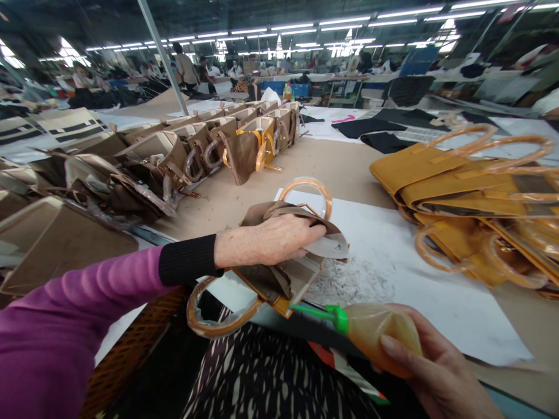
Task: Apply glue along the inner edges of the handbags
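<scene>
Head view: left hand (279, 238) grasps the bag (282, 305), open beneath it; right hand (430, 355) grips the bottle (379, 331), green nozzle (312, 312) at the bag's near corner. Squeezing lightly, nozzle steady, bag braced, should suit. Beyond the right hand, mustard bags (463, 195) lie piled.

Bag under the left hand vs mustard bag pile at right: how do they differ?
The bag shows mainly brown; the pile, mainly mustard. The bag's handles spread to opposite sides; the pile's top handles lie side by side. Both have rounded amber handles.
</scene>
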Available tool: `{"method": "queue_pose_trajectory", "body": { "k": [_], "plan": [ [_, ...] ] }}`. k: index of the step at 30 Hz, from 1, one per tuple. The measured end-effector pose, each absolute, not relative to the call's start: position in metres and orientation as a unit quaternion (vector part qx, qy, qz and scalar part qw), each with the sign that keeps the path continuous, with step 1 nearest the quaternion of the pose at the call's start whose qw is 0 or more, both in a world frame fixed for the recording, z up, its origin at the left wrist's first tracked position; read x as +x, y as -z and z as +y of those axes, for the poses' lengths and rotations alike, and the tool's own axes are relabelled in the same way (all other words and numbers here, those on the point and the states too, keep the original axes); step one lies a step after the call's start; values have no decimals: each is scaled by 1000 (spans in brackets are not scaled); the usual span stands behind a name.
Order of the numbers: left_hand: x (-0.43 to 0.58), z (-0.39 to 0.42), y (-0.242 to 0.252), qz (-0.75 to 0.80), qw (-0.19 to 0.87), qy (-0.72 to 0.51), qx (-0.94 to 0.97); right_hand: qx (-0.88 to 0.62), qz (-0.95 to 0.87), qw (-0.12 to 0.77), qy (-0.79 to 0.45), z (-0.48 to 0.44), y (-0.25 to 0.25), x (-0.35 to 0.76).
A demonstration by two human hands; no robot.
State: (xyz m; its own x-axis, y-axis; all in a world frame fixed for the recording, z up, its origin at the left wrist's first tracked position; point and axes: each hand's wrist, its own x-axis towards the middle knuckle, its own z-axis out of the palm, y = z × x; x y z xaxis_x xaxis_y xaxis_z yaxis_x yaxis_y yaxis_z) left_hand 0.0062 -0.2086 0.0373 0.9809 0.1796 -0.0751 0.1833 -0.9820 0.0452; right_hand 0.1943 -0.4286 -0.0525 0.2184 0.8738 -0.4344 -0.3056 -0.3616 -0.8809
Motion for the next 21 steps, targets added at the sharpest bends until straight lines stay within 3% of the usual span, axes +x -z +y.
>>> {"method": "queue_pose_trajectory", "body": {
  "k": [9, 21],
  "plan": [
    [7, -208, -37, 91, 24, 32, 995, -609, -224, 532, -544, -424, 50, 189],
    [9, -210, -38, 90, 25, 41, 995, -667, -255, 495, -495, -434, 30, 177]
  ]
}}
